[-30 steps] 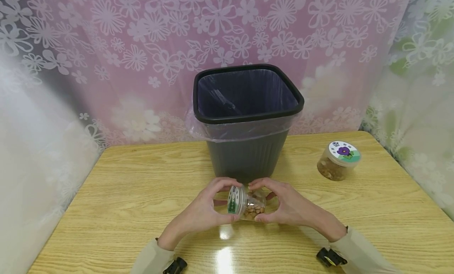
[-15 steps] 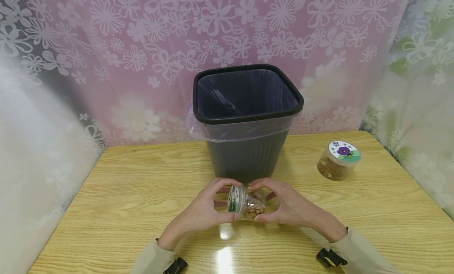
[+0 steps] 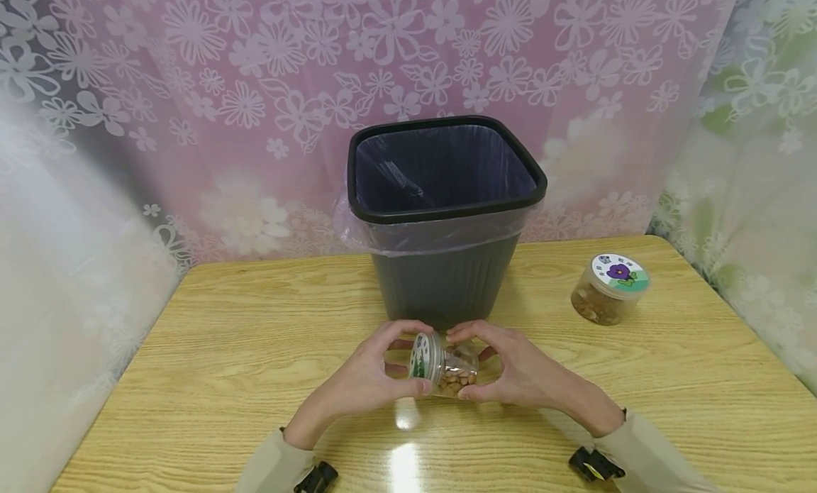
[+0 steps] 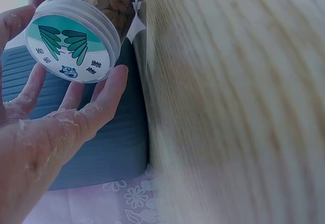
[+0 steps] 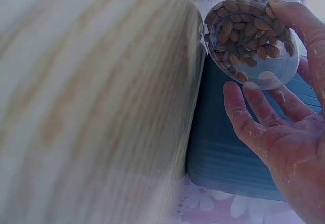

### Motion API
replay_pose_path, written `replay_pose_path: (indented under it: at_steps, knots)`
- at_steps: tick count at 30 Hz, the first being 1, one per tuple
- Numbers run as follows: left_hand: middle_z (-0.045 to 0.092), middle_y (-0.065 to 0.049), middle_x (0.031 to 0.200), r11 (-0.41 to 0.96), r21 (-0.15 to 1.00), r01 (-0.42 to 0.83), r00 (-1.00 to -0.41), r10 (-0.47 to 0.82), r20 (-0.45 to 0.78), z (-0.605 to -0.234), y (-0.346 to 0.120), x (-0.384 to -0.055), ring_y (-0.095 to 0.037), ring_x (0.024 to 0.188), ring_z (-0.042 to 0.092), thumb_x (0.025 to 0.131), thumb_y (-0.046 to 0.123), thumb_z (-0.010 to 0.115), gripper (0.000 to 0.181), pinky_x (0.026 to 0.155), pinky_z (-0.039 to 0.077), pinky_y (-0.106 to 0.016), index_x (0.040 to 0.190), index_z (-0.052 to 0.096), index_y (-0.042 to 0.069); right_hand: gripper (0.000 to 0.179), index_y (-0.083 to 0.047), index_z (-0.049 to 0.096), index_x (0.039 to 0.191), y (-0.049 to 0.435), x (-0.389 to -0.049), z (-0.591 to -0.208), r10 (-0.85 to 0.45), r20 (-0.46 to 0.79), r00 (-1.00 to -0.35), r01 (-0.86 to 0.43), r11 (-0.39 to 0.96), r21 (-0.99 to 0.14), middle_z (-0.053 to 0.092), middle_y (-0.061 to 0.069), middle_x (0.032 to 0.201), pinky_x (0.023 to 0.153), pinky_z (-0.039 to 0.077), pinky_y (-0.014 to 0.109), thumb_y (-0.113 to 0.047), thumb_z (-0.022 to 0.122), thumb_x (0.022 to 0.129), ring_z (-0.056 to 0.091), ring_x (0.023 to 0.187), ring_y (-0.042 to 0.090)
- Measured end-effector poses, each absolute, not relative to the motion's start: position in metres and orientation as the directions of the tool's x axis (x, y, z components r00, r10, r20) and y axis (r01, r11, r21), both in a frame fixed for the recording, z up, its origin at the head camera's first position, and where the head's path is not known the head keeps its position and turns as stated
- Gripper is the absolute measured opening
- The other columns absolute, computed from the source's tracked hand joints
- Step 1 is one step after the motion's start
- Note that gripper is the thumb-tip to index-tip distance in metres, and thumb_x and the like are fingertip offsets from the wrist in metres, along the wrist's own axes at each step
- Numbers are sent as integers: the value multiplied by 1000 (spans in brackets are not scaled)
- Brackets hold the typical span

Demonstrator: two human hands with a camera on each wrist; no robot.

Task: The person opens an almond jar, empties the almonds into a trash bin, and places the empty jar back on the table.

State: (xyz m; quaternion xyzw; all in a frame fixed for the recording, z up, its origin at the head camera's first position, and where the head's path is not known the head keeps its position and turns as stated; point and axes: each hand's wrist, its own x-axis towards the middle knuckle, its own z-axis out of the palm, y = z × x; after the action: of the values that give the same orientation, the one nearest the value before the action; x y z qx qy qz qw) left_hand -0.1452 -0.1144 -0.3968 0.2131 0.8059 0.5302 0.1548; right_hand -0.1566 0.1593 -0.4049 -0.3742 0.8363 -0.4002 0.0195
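A clear plastic jar [image 3: 457, 374] of almond-like nuts lies tilted on its side between both hands, just in front of the bin. Its round lid [image 4: 71, 41], white and green with a leaf picture, faces left and is on the jar. My left hand [image 3: 370, 376] grips the lid end with thumb and fingers curled round its rim. At the other end my right hand [image 3: 517, 369] holds the jar's body near its base. Through the clear bottom the nuts [image 5: 246, 33] show in the right wrist view. Some fingers are hidden behind the jar.
A dark grey bin [image 3: 440, 280] with a black rim and a clear liner bag stands behind the hands. On the right of the wooden table [image 3: 255, 337] sits a second lidded jar [image 3: 609, 291] with a purple flower label. A floral curtain [image 3: 255, 124] hangs behind.
The lid's label looks turned very slightly in the left hand's fingers. Otherwise the hands, the jar and the bin keep their places.
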Motion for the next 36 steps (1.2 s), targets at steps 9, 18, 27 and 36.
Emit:
replay_pose_path:
  at_steps: [9,18,27,36]
  knots:
    - [50,7,144,336,927,163,-868,495,-27,-396,-113,-146,-23,131,57,83,26,82,62,95,58,-32,136,53,40,60,-18,59,131,159,-157,-404,-642,267,-719,-612,404,-680,61,1,141,86,61,36,-29,89,80,62,124,21]
    - [51,8,143,341,927,159,-871,490,-30,-394,-113,-146,-20,126,59,84,24,81,61,92,59,-27,137,53,36,60,-17,59,131,159,-157,-404,-646,267,-715,-616,403,-677,61,1,141,86,61,36,-28,89,80,63,124,23]
    - [51,6,143,344,926,156,-871,490,-35,-394,-114,-147,-23,126,59,84,25,81,62,90,59,-25,138,52,34,61,-15,59,131,159,-157,-404,-648,269,-713,-619,401,-675,61,2,141,86,61,37,-25,90,79,62,124,22]
    - [50,6,145,343,925,166,-863,504,-32,-397,-115,-146,-25,128,58,86,29,80,61,88,59,-25,140,51,36,61,-16,59,131,159,-157,-404,-650,269,-711,-619,396,-679,61,3,141,85,61,37,-25,90,79,63,123,24]
